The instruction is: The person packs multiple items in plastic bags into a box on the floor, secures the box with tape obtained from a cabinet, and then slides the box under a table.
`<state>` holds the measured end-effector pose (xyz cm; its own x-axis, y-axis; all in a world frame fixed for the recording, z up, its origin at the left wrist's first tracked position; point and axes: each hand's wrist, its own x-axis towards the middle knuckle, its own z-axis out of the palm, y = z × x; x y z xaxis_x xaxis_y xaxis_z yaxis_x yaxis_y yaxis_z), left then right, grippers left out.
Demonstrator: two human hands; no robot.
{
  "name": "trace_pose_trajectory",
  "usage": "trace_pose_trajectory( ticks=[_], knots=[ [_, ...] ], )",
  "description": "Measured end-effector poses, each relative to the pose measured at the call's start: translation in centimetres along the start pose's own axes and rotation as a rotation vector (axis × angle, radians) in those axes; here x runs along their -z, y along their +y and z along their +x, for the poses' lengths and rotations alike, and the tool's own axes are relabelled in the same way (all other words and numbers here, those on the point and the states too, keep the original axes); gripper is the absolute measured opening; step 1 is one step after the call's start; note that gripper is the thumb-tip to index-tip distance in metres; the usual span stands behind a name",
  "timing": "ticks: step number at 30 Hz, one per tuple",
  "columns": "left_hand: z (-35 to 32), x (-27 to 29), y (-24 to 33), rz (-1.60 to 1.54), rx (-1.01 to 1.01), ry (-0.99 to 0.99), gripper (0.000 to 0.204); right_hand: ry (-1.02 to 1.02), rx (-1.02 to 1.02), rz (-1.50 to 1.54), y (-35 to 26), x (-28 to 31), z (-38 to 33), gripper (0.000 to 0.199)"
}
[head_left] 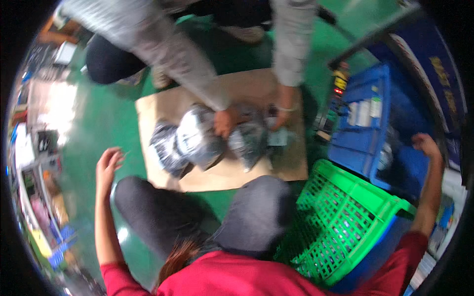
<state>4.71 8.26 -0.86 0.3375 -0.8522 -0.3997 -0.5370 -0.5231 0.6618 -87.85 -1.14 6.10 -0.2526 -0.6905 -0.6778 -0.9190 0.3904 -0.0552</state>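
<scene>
My left hand (107, 165) hovers open above the green floor, left of a brown cardboard sheet (163, 106), holding nothing. My right hand (427, 146) reaches far right over the dark inside of a blue crate (363, 143); its fingers look loosely curled and nothing shows in them. On the cardboard lie several shiny grey plastic bags (197, 138). Another person in grey sleeves bends over from the far side, with both hands (226, 121) on those bags.
A green lattice crate (345, 217) stands by my right knee, against the blue crate. My dark-trousered knees (207, 212) are in the foreground. Cluttered shelves curve along the left rim. A dark rail and blue panel run along the upper right.
</scene>
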Motion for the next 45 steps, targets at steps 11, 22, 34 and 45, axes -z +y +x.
trace_pose_trajectory(
  ticks=[11, 22, 34, 45],
  knots=[
    [6.4, -3.2, -8.5, 0.252, -0.246, -0.296, 0.019, 0.51, -0.023, -0.486, -23.3, -5.5, -18.4, 0.024],
    [8.7, 3.0, -16.2, 0.375, -0.469, -0.203, 0.018, -0.508, 0.668, 0.103, -58.6, -26.6, -11.3, 0.063],
    [-2.2, 6.0, -29.8, 0.156, -0.142, -0.108, 0.015, -0.056, 0.274, -0.112, -63.7, -38.5, -0.2, 0.089],
    [8.1, -6.1, -13.0, 0.641, -1.14, -0.358, 0.028, -0.094, 0.702, -0.086, -60.1, -30.5, -11.0, 0.06]
  ],
)
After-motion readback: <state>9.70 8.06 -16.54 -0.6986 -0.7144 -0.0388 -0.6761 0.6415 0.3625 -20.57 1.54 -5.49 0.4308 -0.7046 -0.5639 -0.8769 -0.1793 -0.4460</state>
